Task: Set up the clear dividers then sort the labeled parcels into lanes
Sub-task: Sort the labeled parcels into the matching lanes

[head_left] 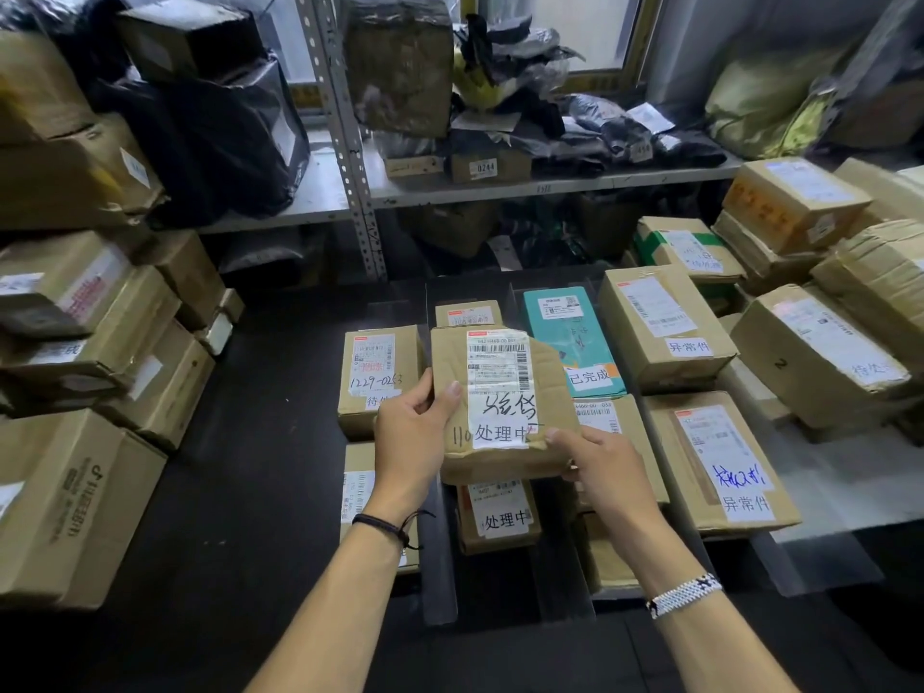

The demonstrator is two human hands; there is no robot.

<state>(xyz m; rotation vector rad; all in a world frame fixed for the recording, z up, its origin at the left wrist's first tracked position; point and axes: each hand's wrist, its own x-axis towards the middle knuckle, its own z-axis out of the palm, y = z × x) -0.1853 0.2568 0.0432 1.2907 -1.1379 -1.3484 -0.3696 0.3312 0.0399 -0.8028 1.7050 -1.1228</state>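
Left hand (407, 435), right hand (600, 467) both curled round held parcel (492, 372) — dividers (440, 582) standing, sorted parcels (720, 462) between; I judge sorting well advanced.

From my feed I count two hands, the left hand (410, 432) and the right hand (600, 472), both gripping one held parcel (500, 407). In the lanes lie one teal parcel (570, 337) and at least seven brown boxes (660, 327). Three clear dividers (440, 582) show faintly. There are two wristbands: a dark cord (385, 525) and a white beaded band (685, 595).
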